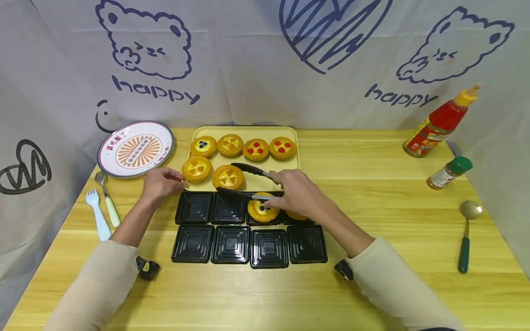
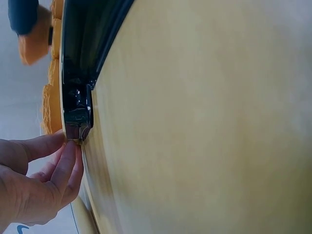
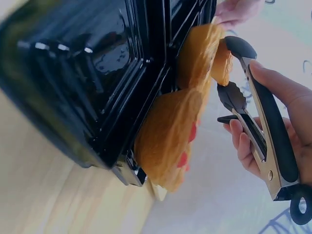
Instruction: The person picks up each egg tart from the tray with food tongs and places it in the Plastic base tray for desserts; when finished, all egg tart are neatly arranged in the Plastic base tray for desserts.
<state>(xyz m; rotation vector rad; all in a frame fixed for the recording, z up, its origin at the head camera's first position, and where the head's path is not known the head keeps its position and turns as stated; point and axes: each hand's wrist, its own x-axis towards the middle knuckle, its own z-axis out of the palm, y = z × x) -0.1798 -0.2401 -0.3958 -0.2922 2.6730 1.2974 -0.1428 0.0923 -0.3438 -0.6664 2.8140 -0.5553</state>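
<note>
My left hand (image 1: 161,186) pinches the near left corner of a cream-yellow tray (image 1: 269,175); its fingertips (image 2: 57,140) show there in the left wrist view. With my right hand (image 1: 301,192) I hold black-and-silver tongs (image 3: 271,131). The tongs' tips lie on either side of an egg tart (image 1: 227,177) with a pale pinwheel top, at the tray's near edge. Several more tarts sit on the tray. Black square plastic compartments (image 1: 232,243) stand in two rows in front. In the back row are a blueberry-dotted tart (image 1: 262,212) and a red-topped tart (image 3: 168,139), partly hidden by my right hand in the head view.
A patterned plate (image 1: 108,158), a small fork (image 1: 109,204) and a light-blue fork (image 1: 98,216) lie at the left. At the right stand a red sauce bottle (image 1: 440,123) and a green-capped jar (image 1: 449,173), with a green-handled spoon (image 1: 465,239) nearer. Cloth (image 1: 248,64) hangs behind the table.
</note>
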